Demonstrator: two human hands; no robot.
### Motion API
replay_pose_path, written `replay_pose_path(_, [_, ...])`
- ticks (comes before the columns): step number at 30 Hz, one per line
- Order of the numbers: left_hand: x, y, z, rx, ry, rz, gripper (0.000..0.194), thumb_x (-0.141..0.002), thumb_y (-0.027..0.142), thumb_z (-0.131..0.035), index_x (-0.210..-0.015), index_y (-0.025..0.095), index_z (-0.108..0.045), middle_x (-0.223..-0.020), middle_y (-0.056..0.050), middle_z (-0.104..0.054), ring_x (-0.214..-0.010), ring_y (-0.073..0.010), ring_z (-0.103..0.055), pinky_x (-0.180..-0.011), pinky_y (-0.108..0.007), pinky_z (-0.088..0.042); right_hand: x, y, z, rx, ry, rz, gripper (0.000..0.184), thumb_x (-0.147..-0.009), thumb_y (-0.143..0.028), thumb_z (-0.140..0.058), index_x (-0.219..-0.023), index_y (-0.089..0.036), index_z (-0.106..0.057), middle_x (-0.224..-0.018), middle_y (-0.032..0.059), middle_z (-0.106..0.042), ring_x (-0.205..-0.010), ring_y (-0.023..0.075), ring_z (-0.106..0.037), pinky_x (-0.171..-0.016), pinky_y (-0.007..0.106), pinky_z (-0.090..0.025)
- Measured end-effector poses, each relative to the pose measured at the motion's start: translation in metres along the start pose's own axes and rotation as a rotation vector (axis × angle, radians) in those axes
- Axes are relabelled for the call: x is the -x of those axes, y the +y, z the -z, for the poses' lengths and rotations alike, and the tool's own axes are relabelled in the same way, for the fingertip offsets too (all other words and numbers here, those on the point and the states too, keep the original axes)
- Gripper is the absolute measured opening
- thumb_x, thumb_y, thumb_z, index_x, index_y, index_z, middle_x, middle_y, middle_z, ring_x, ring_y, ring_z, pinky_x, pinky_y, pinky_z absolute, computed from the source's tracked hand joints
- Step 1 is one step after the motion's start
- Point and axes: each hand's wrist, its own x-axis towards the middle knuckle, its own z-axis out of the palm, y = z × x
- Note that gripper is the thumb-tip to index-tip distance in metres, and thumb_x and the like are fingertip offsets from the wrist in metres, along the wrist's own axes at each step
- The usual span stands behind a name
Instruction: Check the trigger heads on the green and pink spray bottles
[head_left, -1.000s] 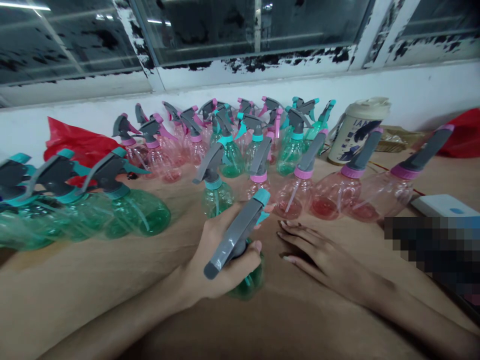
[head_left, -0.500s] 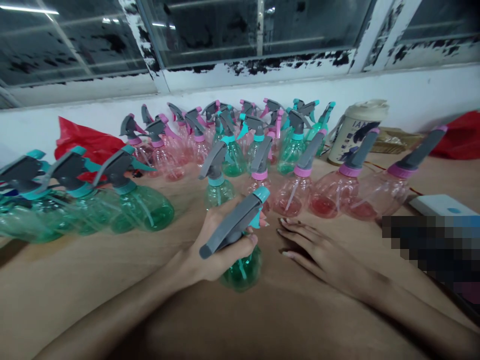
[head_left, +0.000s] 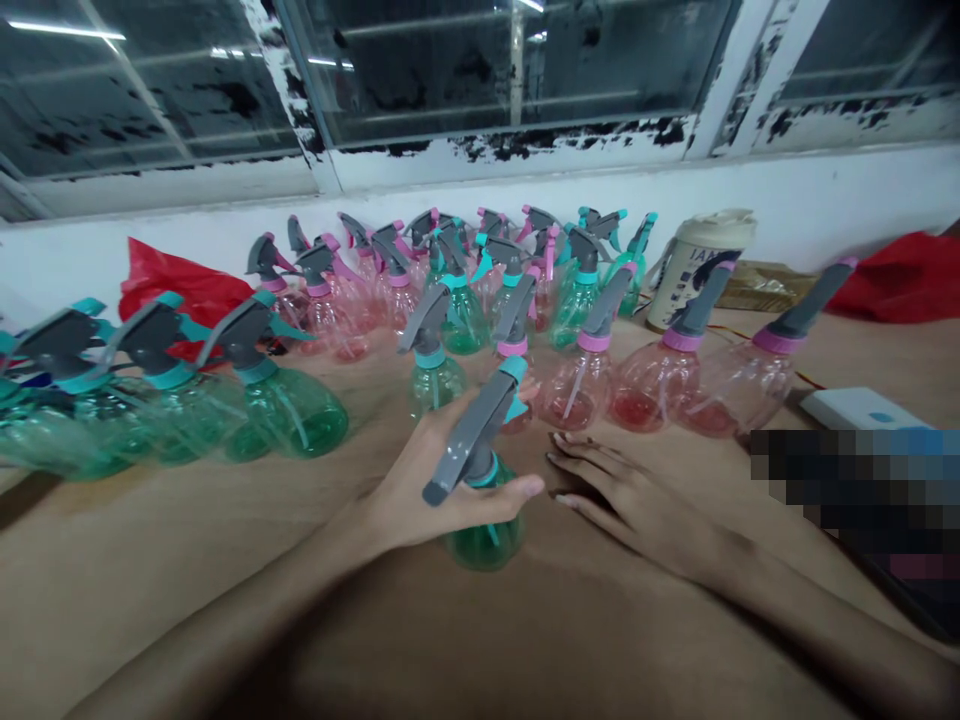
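A green spray bottle [head_left: 486, 540] with a grey and turquoise trigger head stands upright on the table in front of me. My left hand [head_left: 427, 490] is wrapped round its upper part from the left, thumb across the near side; the far fingers are mostly hidden behind the bottle. Palm down on the table, my right hand [head_left: 622, 490] lies just right of the bottle, fingers stretched out and holding nothing. Just beyond my left hand stands another green spray bottle [head_left: 437, 385]. A pink spray bottle [head_left: 574, 390] is past my right fingertips.
Several green spray bottles [head_left: 300, 410] stand at the left, more pink ones [head_left: 654, 390] at the right. Mixed bottles crowd the back near the wall. A cream tumbler [head_left: 694, 270], red bags [head_left: 176, 285] and a white box [head_left: 862, 412] are also on the wooden table [head_left: 150, 570].
My left thumb has straightened and reaches further right across the bottle. The spray head looks more upright. My right hand stays flat; the view has shifted slightly.
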Motion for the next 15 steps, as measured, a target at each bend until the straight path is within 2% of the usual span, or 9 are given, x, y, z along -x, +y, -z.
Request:
replay_pose_path(3, [0.005, -0.004, 0.000, -0.017, -0.022, -0.023, 0.065, -0.068, 0.039, -0.071, -0.124, 0.026, -0.041, -0.100, -0.005, -0.064, -0.090, -0.0258, -0.062, -0.080, -0.040, -0.049, -0.001, 0.000, 0.000, 0.031, -0.011, 0.005, 0.045, -0.093, -0.041, -0.040, -0.130, -0.017, -0.047, -0.136, 0.0099, -0.050, -0.128, 0.0231, -0.041, -0.106, 0.046, -0.035])
replay_pose_path(6, [0.013, -0.009, 0.000, -0.037, -0.001, 0.019, 0.067, -0.065, 0.043, -0.073, -0.122, 0.025, -0.042, -0.110, -0.008, -0.062, -0.099, -0.0300, -0.060, -0.083, -0.045, -0.048, -0.002, 0.000, 0.001, 0.032, -0.013, 0.013, 0.044, -0.093, -0.039, -0.040, -0.131, -0.018, -0.046, -0.135, 0.0099, -0.050, -0.127, 0.0228, -0.042, -0.105, 0.046, -0.036])
replay_pose_path(10, [0.026, -0.009, 0.001, -0.027, 0.050, 0.054, 0.074, -0.068, 0.042, -0.072, -0.129, 0.024, -0.036, -0.125, -0.010, -0.054, -0.112, -0.0293, -0.054, -0.093, -0.047, -0.043, -0.004, -0.002, 0.008, 0.033, -0.020, 0.037, 0.044, -0.092, -0.039, -0.042, -0.131, -0.020, -0.045, -0.133, 0.0097, -0.052, -0.123, 0.0232, -0.047, -0.102, 0.046, -0.039])
replay_pose_path(12, [0.033, -0.006, 0.002, -0.042, 0.081, 0.072, 0.061, -0.074, 0.041, -0.068, -0.126, 0.023, -0.040, -0.124, -0.008, -0.055, -0.113, -0.0266, -0.053, -0.096, -0.046, -0.040, -0.006, -0.006, 0.015, 0.068, -0.023, 0.041, 0.043, -0.092, -0.039, -0.042, -0.130, -0.021, -0.047, -0.130, 0.0097, -0.055, -0.119, 0.0242, -0.050, -0.100, 0.046, -0.041])
replay_pose_path(15, [0.042, -0.002, 0.004, -0.090, 0.098, 0.082, 0.032, -0.084, 0.041, -0.058, -0.108, 0.022, -0.052, -0.105, -0.004, -0.063, -0.100, -0.0235, -0.059, -0.090, -0.043, -0.044, -0.012, -0.017, 0.028, 0.162, -0.029, 0.018, 0.040, -0.092, -0.040, -0.042, -0.126, -0.022, -0.052, -0.125, 0.0089, -0.059, -0.113, 0.0272, -0.056, -0.094, 0.049, -0.045])
